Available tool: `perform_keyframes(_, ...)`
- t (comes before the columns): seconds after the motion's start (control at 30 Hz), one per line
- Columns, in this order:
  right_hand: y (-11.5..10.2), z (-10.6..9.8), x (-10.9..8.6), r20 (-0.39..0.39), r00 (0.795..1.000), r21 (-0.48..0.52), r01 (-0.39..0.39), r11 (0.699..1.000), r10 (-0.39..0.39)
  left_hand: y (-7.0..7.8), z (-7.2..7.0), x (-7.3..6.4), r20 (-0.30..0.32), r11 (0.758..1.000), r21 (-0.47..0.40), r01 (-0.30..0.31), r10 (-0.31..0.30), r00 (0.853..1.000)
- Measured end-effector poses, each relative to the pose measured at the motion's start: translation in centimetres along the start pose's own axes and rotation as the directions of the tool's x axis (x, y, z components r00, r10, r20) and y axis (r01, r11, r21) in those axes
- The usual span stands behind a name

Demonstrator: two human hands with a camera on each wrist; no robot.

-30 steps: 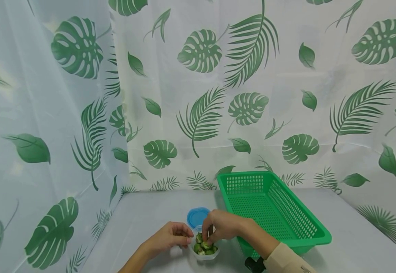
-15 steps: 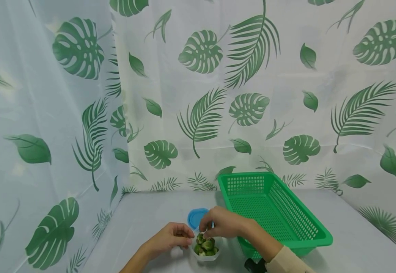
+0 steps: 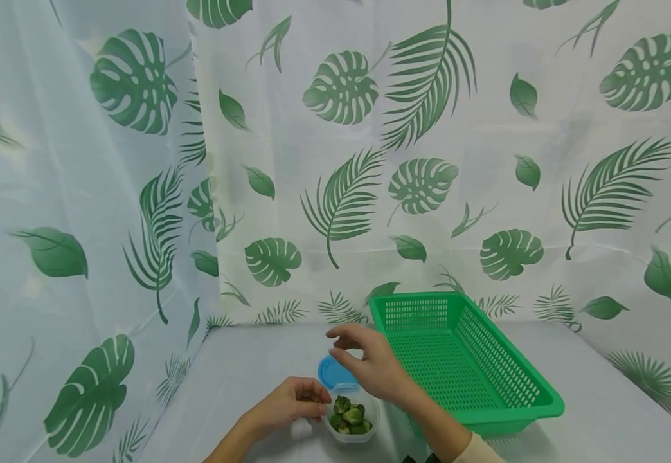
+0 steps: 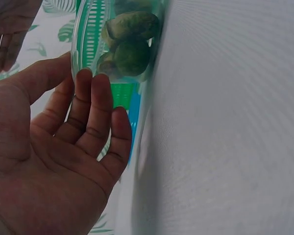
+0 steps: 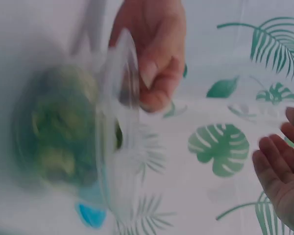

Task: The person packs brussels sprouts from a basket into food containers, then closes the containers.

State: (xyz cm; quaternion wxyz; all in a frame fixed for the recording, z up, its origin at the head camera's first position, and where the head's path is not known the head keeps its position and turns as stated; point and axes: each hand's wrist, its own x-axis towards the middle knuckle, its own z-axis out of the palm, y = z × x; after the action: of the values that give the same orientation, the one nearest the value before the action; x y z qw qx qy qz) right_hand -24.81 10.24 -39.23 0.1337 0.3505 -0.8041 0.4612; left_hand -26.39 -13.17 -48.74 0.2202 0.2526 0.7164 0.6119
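A small clear plastic container (image 3: 351, 439) full of Brussels sprouts (image 3: 353, 415) stands on the white table. My left hand (image 3: 290, 404) is at its left rim with fingers curled. In the left wrist view, that hand's fingertips (image 4: 102, 88) meet the container wall and the thumb tip goes behind the rim. My right hand (image 3: 373, 361) is raised over the blue lid (image 3: 330, 373), fingers apart and bent loosely, nothing between them. The lid lies behind the container, partly covered by the right hand. The right wrist view shows the container blurred.
A large green perforated basket (image 3: 535, 404) stands to the right, beyond the right forearm. A white sheet with printed green leaves (image 3: 274, 262) hangs behind the table and along its left side. A black object shows at the bottom edge near the right sleeve (image 3: 477, 450).
My right hand has let go of the sprouts, lifted out of the container and moved up and away, its fingers spreading. The left hand has stayed at the rim.
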Motion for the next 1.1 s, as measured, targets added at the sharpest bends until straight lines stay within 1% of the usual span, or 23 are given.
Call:
perform_keyframes(0.1,0.1,1.0,-0.1,-0.049,0.999,0.077,-0.018,0.997,0.022,-0.1,0.0,0.0,-0.004,1.000,0.003,-0.007,0.007,1.000)
perform_keyframes(0.23,0.6,2.3,-0.3,-0.069,0.995,0.141,-0.059,0.988,0.069,-0.2,-0.2,0.1,-0.019,1.000,0.011,-0.007,0.007,1.000)
perform_keyframes(0.3,0.9,2.8,-0.4,-0.072,0.993,0.152,-0.080,0.985,0.092,-0.3,-0.3,0.2,-0.040,1.000,0.013,-0.005,0.005,0.999)
perform_keyframes(0.4,1.5,3.5,-0.5,-0.087,0.987,0.156,-0.120,0.980,0.135,-0.3,-0.4,0.4,-0.099,0.999,0.040,-0.009,0.013,0.995)
perform_keyframes(0.5,2.0,4.1,-0.7,-0.113,0.981,0.129,-0.141,0.982,0.156,-0.4,-0.5,0.8,-0.185,0.996,0.084,-0.018,0.034,0.982)
perform_keyframes(0.57,2.4,4.5,-0.8,-0.133,0.980,0.094,-0.136,0.986,0.148,-0.4,-0.6,1.0,-0.236,0.994,0.112,-0.020,0.046,0.971)
perform_keyframes(0.67,3.1,5.1,-0.9,-0.154,0.978,0.051,-0.136,0.989,0.142,-0.4,-0.7,1.3,-0.291,0.991,0.134,-0.014,0.052,0.955)
perform_keyframes(0.87,4.9,5.5,-1.4,-0.203,0.966,-0.018,-0.167,0.986,0.160,-0.3,-0.6,1.6,-0.340,0.986,0.165,0.024,0.034,0.940)
perform_keyframes(0.93,5.5,5.5,-1.4,-0.225,0.961,-0.043,-0.177,0.983,0.163,-0.3,-0.5,1.8,-0.353,0.982,0.187,0.041,0.028,0.935)
perform_keyframes(1.0,5.9,5.5,-1.4,-0.240,0.954,-0.064,-0.198,0.978,0.177,-0.3,-0.5,2.0,-0.366,0.973,0.224,0.057,0.030,0.930)
perform_keyframes(1.1,6.6,5.3,-1.5,-0.247,0.949,-0.085,-0.224,0.971,0.197,-0.1,-0.3,2.3,-0.393,0.953,0.289,0.091,0.031,0.919)
